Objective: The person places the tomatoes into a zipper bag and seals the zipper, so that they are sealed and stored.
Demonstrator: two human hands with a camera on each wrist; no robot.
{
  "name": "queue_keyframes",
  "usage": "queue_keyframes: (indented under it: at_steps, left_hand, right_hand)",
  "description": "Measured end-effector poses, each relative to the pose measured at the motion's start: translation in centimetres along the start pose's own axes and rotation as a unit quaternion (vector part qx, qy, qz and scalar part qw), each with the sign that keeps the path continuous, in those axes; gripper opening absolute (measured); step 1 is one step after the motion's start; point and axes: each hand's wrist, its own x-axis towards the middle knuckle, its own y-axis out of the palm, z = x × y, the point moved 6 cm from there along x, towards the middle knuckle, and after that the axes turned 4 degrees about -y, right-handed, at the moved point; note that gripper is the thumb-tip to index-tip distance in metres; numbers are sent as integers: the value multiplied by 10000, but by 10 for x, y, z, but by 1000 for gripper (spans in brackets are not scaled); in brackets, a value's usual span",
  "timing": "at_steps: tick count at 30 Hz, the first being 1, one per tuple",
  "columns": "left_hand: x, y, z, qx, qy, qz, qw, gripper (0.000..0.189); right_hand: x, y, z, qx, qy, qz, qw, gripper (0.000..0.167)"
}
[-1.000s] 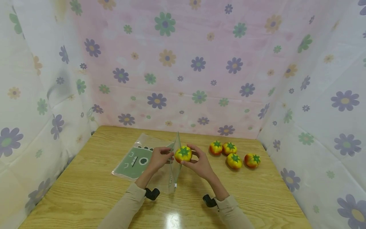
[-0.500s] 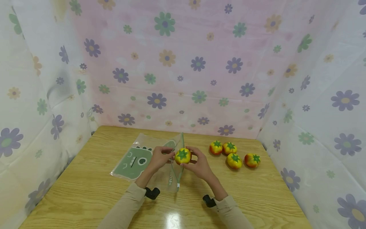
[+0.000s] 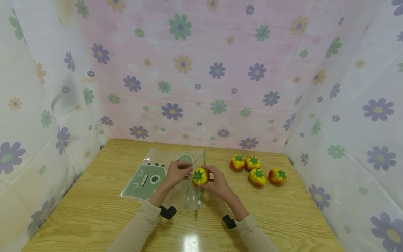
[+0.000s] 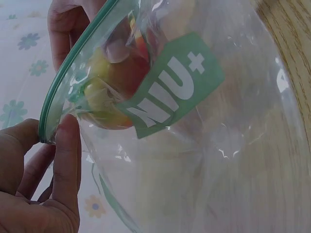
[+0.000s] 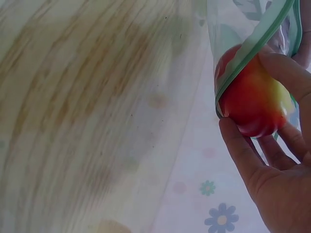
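A clear zip bag (image 3: 143, 183) with a green monster print and green zip edge lies across the table, its mouth raised and facing right. My left hand (image 3: 176, 173) pinches that edge between thumb and fingers, close to the "NIU+" label (image 4: 177, 85) in the left wrist view. My right hand (image 3: 220, 184) grips a yellow-and-red toy tomato (image 3: 198, 177) with a green leafy top. Seen from the right wrist, the tomato (image 5: 255, 99) sits partly behind the green zip edge (image 5: 257, 46), within the bag's mouth. Through the clear plastic, the right thumb shows against the fruit.
Several similar toy tomatoes (image 3: 258, 177) stand on the wooden table (image 3: 292, 213) to the right of my right hand. Flower-patterned cloth (image 3: 201, 70) hangs behind the table and along both sides. A black wrist camera (image 3: 168, 212) is strapped at the left wrist.
The bag's zip edge has shifted right around the tomato. My right hand has moved the tomato slightly left and down into the mouth. The other tomatoes stay put.
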Motion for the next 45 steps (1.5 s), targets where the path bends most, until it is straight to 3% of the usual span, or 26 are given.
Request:
queue_keyframes:
  at_steps: [12, 20, 28, 36, 45]
  left_hand:
    - [-2, 3, 1, 83, -139, -106, 9998, 29]
    - [19, 3, 41, -64, -277, -250, 9993, 25]
    - [24, 1, 54, -201, -454, -47, 9988, 27]
    - [23, 1, 55, -358, -667, 69, 9971, 32]
    - [24, -2, 57, -311, -722, -200, 9967, 26]
  right_hand:
    - [-1, 9, -3, 232, 258, 287, 9990, 70]
    - [-2, 14, -10, 514, 228, 661, 9962, 70]
    - [-3, 15, -13, 778, 339, 889, 9924, 70]
    - [-2, 15, -15, 579, 521, 740, 9942, 68]
    - [-2, 18, -15, 513, 396, 974, 9931, 67]
